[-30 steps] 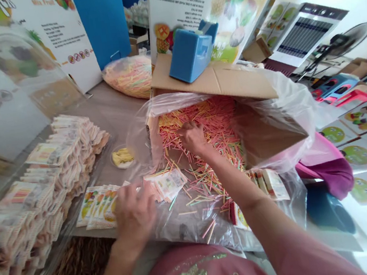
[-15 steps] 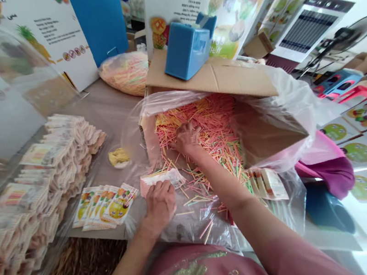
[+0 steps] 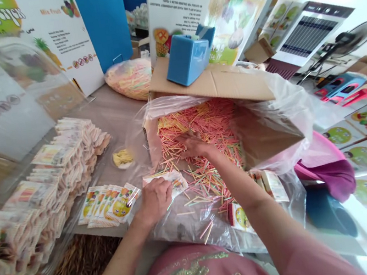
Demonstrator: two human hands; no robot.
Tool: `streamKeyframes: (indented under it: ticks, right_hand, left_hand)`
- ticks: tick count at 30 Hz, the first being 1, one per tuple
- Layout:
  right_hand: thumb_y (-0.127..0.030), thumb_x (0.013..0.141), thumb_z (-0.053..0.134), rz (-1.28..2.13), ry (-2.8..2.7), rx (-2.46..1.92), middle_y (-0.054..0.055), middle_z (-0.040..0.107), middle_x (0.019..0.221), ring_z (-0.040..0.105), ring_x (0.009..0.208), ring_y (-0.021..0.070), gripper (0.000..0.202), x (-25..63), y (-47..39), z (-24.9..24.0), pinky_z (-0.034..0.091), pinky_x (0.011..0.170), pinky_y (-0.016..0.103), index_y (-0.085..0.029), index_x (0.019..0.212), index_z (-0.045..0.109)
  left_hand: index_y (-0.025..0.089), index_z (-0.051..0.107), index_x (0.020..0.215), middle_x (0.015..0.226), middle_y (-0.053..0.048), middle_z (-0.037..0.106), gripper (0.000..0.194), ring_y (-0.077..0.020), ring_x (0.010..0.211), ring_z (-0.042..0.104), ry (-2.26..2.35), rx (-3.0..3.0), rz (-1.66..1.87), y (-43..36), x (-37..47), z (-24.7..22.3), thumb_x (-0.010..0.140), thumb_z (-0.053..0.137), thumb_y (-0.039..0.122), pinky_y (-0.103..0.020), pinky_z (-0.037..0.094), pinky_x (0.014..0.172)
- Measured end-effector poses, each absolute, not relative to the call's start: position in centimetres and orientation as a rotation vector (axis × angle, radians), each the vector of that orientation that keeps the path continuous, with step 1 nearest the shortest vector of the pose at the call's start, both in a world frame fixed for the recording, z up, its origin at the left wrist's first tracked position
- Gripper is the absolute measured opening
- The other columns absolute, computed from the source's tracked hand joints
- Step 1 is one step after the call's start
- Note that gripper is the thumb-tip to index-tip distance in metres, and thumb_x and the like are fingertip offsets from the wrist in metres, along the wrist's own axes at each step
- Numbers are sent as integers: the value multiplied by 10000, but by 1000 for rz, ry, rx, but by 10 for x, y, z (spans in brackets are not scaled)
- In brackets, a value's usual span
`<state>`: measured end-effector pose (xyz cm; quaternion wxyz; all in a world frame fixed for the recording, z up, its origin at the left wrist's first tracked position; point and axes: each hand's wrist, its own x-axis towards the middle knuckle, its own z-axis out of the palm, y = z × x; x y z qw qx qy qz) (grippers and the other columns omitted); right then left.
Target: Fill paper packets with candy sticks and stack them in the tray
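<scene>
My left hand [image 3: 158,197] rests with curled fingers on a small printed packet [image 3: 177,181] lying at the front of the box; the fingertips are partly hidden. Inside the lined cardboard box [image 3: 255,130], my right hand [image 3: 191,144] reaches palm down with fingers spread. It touches a heap of thin coloured sticks [image 3: 217,118], pink, yellow and green. More sticks spill out towards the table's front edge. Left of my left hand lies a fan of printed packets [image 3: 109,206]. Another packet [image 3: 240,218] lies partly under my right forearm, near a bundle of packets [image 3: 275,185].
Long stacks of packets [image 3: 48,187] line the left side. A small dish of yellow rubber bands [image 3: 123,157] sits beside the box. Behind are a bag of sticks [image 3: 130,78] and a blue tape dispenser [image 3: 188,57] on the box flap. Pink cloth [image 3: 328,170] hangs at right.
My right hand has shifted slightly right among the sticks and its fingers have spread. My left hand stays at the packet, moved only a little. The view has tilted slightly.
</scene>
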<state>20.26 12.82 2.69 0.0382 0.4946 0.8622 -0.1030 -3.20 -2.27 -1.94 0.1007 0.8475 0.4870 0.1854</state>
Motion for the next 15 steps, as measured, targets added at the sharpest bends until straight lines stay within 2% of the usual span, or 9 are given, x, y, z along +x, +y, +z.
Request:
streamKeyframes:
  ticks: [3,7,10,12,15]
  right_hand:
    - [-306,847,751,-283,2640,1499,148,648,1390,524,1275,305,547,208,133,23,400,1087,408,-158,1364,647]
    - [-173,928,560,-90,2580,1642,224,648,1360,499,1306,375,362,189,130,8,350,1124,541,-110,1256,701]
    - [-100,965,410,71,2545,1730,242,653,1351,487,1332,394,410,169,130,-3,290,1162,619,-124,1238,715]
    - [-93,972,388,126,2519,1776,233,674,1327,502,1325,396,431,163,135,-7,281,1169,645,-150,1250,712]
    - [-105,963,426,46,2500,1931,258,712,1215,597,1195,397,383,166,146,-6,404,1078,624,-108,1231,700]
  left_hand:
    - [169,736,891,964,-108,733,160,-251,935,657,1468,2587,331,-29,-20,-15,940,586,140,-358,455,782]
    - [131,758,970,1012,-151,726,227,-286,962,647,1509,2642,195,-35,-7,-16,920,544,72,-397,480,796]
    - [147,749,907,962,-133,722,246,-272,940,642,1512,2653,275,-34,-8,-19,924,524,48,-390,482,795]
    - [163,732,856,916,-110,716,220,-254,916,637,1497,2667,385,-31,-12,-22,931,549,68,-374,477,790]
    - [181,712,810,864,-84,704,200,-234,868,620,1487,2706,532,-32,-19,-29,931,582,89,-360,462,763]
